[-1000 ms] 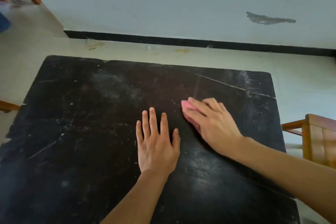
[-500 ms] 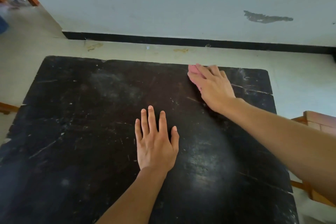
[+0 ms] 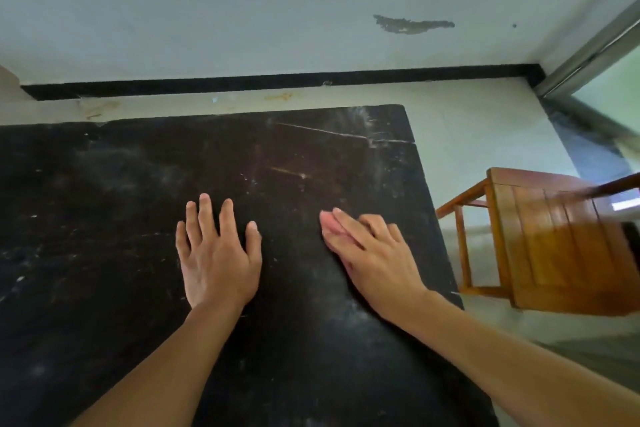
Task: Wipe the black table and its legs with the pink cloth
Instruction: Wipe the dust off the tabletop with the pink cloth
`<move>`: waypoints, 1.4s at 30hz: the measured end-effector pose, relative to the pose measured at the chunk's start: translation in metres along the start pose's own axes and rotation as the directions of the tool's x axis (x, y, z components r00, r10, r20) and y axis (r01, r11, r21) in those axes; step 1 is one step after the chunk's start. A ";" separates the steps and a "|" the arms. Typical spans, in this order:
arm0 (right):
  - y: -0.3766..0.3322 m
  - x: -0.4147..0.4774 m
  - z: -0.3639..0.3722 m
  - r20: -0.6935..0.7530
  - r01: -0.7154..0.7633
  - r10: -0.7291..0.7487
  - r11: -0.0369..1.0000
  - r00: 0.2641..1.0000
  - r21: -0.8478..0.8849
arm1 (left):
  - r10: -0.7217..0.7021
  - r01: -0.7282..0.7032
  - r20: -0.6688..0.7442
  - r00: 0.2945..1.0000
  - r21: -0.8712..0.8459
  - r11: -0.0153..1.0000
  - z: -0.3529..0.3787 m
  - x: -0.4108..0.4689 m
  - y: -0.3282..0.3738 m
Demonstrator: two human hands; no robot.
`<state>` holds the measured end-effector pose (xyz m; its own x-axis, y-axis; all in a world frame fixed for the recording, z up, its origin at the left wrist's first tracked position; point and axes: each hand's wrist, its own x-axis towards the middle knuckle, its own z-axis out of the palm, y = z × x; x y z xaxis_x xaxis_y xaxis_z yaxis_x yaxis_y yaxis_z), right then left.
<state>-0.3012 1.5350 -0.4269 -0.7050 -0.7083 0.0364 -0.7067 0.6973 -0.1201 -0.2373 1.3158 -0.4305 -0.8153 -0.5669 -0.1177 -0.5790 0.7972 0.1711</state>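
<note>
scratched and dusty, the black table (image 3: 104,218) is filling the lower left of the frame. at centre right the right hand (image 3: 375,255) is pressing flat, fingers straight, on the pink cloth (image 3: 327,225), a sliver showing past its fingertips; both are sitting at mid-table, not at the far edge as half a second ago. the left hand (image 3: 216,255) is still resting spread, holding nothing. one cloth, two hands, one wooden chair (image 3: 554,246) at right.

We saw soft, even daylight on the scuffed black wooden table (image 3: 121,236), with a dull sheen near its right edge. Right of the table, the brown slatted wooden chair (image 3: 554,253) was motion-blurred. Behind the table, the black skirting strip (image 3: 277,81) bowed with lens distortion.
</note>
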 end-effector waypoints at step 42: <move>0.080 0.097 -0.024 -0.134 -0.047 0.051 0.998 0.990 0.028 | 0.012 -0.012 -0.007 1.000 -0.010 1.000 0.003 -0.002 0.002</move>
<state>-0.4280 1.5247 -0.4088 -0.7415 -0.6509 0.1629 -0.6706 0.7267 -0.1490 -0.2368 1.3198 -0.4326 -0.8222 -0.5587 -0.1088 -0.5690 0.8018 0.1824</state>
